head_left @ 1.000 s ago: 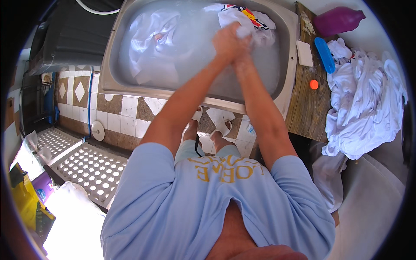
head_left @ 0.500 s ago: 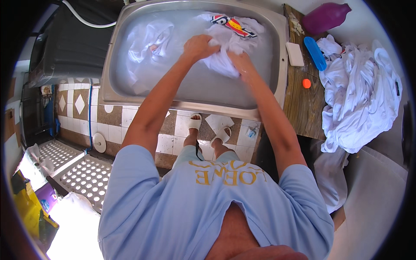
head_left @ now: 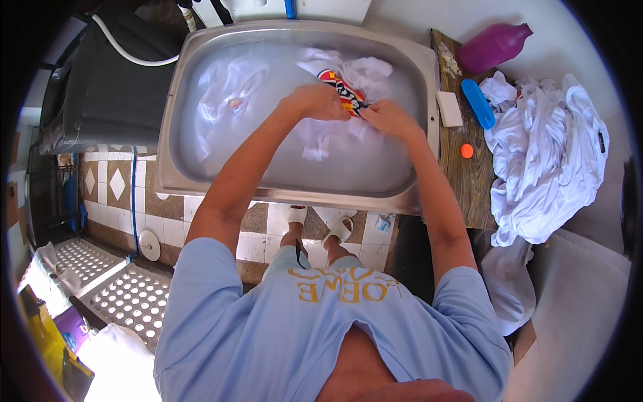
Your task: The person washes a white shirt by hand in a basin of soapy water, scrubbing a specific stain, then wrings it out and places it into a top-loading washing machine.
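Observation:
A white garment (head_left: 325, 135) with a red, yellow and black printed patch (head_left: 347, 90) lies partly under cloudy water in a metal sink (head_left: 295, 195). My left hand (head_left: 317, 102) is closed on the left side of the patch. At the patch's lower right end, my right hand (head_left: 390, 118) grips the cloth, thumb and fingers pinched together. Both hands are at the water's surface, a short way apart. More white cloth (head_left: 231, 90) floats on the left side of the sink, apart from my hands.
Right of the sink, a wooden board (head_left: 469, 184) bears a pale soap bar (head_left: 449, 109), a blue brush-like object (head_left: 477, 104), an orange cap (head_left: 467, 151) and a purple bottle (head_left: 495, 48). White laundry (head_left: 546, 161) is heaped beyond. A dark appliance (head_left: 100, 87) stands left.
Both hands have shifted from the plain white cloth onto the printed patch, which has come lower and nearer, and now grip it. The view has tilted slightly, showing more beyond the sink.

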Motion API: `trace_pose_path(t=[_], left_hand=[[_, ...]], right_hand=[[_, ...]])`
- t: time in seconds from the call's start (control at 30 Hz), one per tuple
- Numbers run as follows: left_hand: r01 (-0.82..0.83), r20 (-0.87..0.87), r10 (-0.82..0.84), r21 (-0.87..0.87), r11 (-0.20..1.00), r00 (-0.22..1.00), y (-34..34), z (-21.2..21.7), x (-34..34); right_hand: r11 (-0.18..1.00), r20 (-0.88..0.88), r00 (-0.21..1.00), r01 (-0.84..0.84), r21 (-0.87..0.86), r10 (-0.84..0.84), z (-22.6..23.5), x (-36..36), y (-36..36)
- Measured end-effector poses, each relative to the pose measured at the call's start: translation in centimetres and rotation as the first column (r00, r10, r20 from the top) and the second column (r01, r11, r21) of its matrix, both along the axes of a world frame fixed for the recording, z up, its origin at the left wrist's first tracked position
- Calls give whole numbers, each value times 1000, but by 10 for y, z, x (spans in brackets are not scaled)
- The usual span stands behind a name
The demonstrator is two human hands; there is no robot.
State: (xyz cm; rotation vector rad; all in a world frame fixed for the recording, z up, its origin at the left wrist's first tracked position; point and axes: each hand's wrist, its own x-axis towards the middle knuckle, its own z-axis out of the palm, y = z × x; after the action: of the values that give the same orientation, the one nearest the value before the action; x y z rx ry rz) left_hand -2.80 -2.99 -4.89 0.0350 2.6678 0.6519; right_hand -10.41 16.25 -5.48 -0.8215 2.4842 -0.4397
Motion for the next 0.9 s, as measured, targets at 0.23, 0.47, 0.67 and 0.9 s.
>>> trace_pose_path(t=[0.23,0.47,0.67,0.9], left_hand=[[-74,-619,-20,-125,989,785,5,-22,2],[-57,244,27,119,991,969,-34,-2,-34],[-366,-242,333,-106,924,911,-26,-28,-63],[-407,-409,410,98,908,815,-99,-62,-33]], right_hand=[[990,-303,953,-31,-135,-11,-18,-20,-11],[915,18,916,399,56,-400,-2,-37,-16],[911,-190,891,405,-78,-413,-50,-56,-29],[367,534,724,685,-630,-436,-10,-63,30]])
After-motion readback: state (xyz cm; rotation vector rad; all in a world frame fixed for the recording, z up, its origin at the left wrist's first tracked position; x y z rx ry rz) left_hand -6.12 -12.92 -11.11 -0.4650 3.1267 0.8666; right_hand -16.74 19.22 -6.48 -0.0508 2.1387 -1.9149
